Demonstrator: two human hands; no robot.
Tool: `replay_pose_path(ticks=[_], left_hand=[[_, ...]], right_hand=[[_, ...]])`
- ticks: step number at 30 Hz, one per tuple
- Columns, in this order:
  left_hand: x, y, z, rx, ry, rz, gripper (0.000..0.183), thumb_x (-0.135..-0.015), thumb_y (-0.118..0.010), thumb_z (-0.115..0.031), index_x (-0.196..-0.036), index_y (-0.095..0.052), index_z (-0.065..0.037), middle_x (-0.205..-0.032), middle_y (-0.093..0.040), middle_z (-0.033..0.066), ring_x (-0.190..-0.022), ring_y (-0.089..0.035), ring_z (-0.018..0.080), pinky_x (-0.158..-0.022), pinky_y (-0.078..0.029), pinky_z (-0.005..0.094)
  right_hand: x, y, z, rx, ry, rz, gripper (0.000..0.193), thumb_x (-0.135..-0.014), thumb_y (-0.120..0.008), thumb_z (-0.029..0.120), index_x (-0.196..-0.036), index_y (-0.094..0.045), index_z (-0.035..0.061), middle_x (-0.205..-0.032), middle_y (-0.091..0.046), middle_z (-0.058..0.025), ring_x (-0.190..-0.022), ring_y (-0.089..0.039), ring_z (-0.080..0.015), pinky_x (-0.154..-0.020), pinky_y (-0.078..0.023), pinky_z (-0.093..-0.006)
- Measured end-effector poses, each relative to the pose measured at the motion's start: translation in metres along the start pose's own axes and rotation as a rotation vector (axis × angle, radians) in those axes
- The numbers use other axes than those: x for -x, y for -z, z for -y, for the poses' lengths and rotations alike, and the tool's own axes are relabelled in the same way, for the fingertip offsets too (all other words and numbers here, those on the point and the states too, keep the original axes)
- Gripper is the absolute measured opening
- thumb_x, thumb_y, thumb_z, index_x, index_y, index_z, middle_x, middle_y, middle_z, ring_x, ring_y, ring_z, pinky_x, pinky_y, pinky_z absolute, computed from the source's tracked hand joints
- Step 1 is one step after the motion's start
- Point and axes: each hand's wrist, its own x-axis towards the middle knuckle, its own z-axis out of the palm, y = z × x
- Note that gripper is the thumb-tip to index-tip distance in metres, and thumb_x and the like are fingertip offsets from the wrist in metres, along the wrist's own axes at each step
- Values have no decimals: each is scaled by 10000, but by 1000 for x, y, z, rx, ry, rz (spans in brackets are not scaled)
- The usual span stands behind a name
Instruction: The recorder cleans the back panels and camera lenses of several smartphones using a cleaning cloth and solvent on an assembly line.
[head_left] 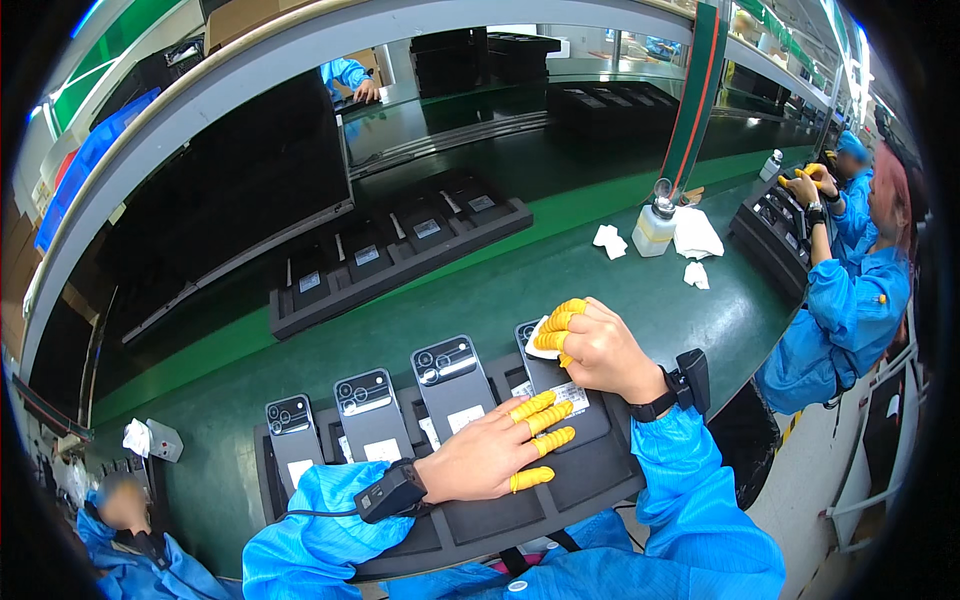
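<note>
The left hand spreads its fingers flat over the lower end of the rightmost phone, at its two o'clock in the black tray, long axis eleven-to-five, while the right hand, nearer the top end, pinches a white cloth.

- Dark grey rectangular phones: smooth, satin backs, glossy camera panels
- Black compartmented tray: matt, foam-like
- Green flat worktop: smooth, softly glossy
- Yellow ringed finger covers: rubbery, ribbed
- Blue creased sleeves: shiny, thin cloth
</note>
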Motion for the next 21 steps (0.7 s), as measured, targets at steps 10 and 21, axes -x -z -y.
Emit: replay_pose_path(ticks=[10, 21], left_hand=[[0, 1, 0, -1, 0, 0, 557, -1021, -487, -442, -1455, -473, -92, -1507, -417, 217, -1445, -345, 367, -1212, -239, 512], [-1, -1, 0, 4, -2, -22, 547, -1005, -527, -414, -1429, -492, -68, -1509, -421, 203, -1447, -343, 361, -1207, -254, 507]], right_hand=[[-1, 1, 0, -10, 3, -4, 120, -610, -692, 0, -730, -693, 10, -816, -646, -96, -845, -614, -283, -856, -507, -391], [0, -1, -1, -8, 0, 2, 110, -611, -701, 2, -720, -688, 12, -804, -640, -93, -827, -610, -280, -849, -507, -386]])
